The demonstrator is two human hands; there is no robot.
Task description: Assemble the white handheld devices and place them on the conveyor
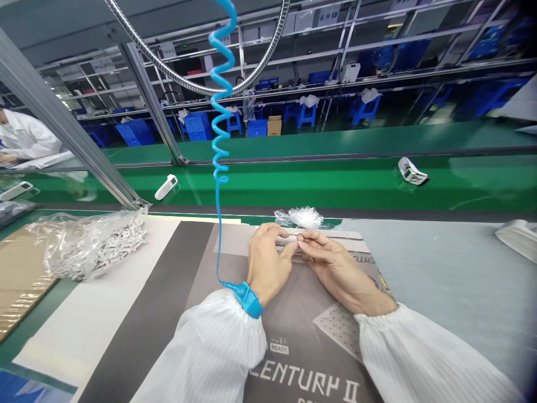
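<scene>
A grey-brown printed cardboard box (218, 263) with "CENTURY II" lettering lies in front of me. Over its far edge, my left hand (268, 263) curls its thumb and index finger toward each other, a blue wrist strap around the wrist. My right hand (335, 268) pinches thumb and index finger together, its tips touching or almost touching the left ones. Whatever small piece is between the fingers is too small to make out. A pale strip (348, 244) along the box's far side runs beneath the fingertips. Just beyond lies a crumpled clear plastic bag (304, 216).
A clear bag (119, 243) of small white-and-dark pieces lies left, beside brown cardboard (20, 263). A coiled blue cord (220, 106) hangs down to my wrist strap. Past the table runs a green conveyor belt (293, 187) carrying white devices (166, 187). A person in white (29, 137) sits far left.
</scene>
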